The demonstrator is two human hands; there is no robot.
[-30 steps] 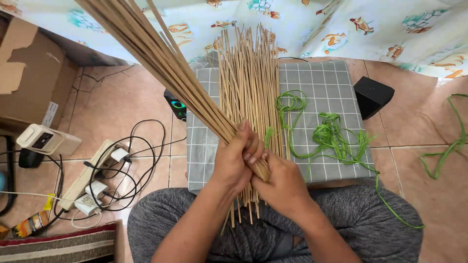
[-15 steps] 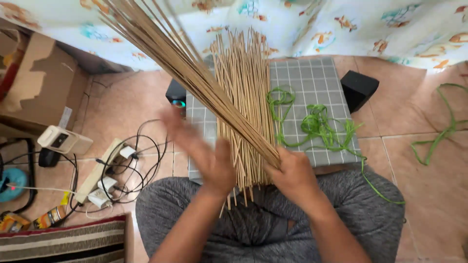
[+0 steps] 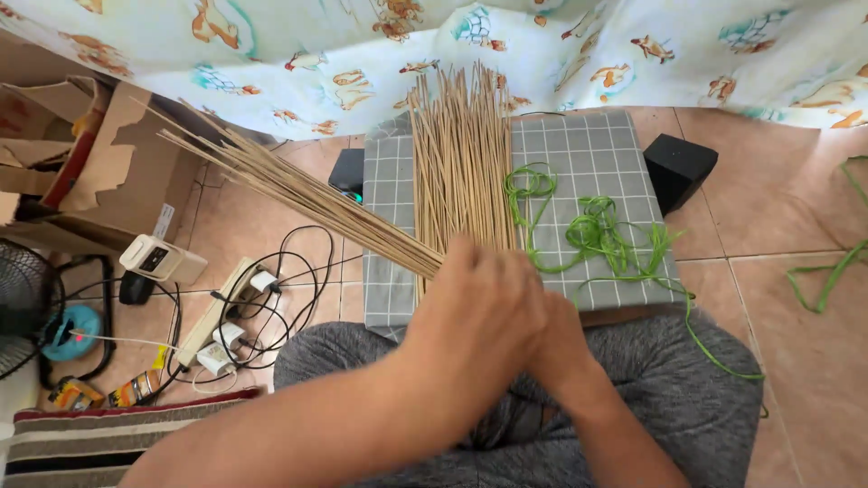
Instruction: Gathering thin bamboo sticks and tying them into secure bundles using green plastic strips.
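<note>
A bundle of thin tan sticks (image 3: 298,194) fans up and to the left from my hands. My left hand (image 3: 479,316) is wrapped over its lower end, above my lap. My right hand (image 3: 565,352) lies just beneath and right of it, mostly hidden, gripping the same end. Behind my hands, a second pile of sticks (image 3: 461,154) lies flat on a grey checked board (image 3: 597,145). Loose green raffia strands (image 3: 597,235) curl on the board to the right of that pile.
A cardboard box (image 3: 90,172), a white device (image 3: 163,260), a power strip with plugs and cables (image 3: 226,316) and a fan (image 3: 18,307) crowd the tiled floor at left. A black box (image 3: 678,167) sits right of the board. Patterned cloth (image 3: 542,45) hangs behind.
The held bundle has swung lower toward the left. My left hand, spread and moving half a second ago, now covers the bundle's base and my right hand.
</note>
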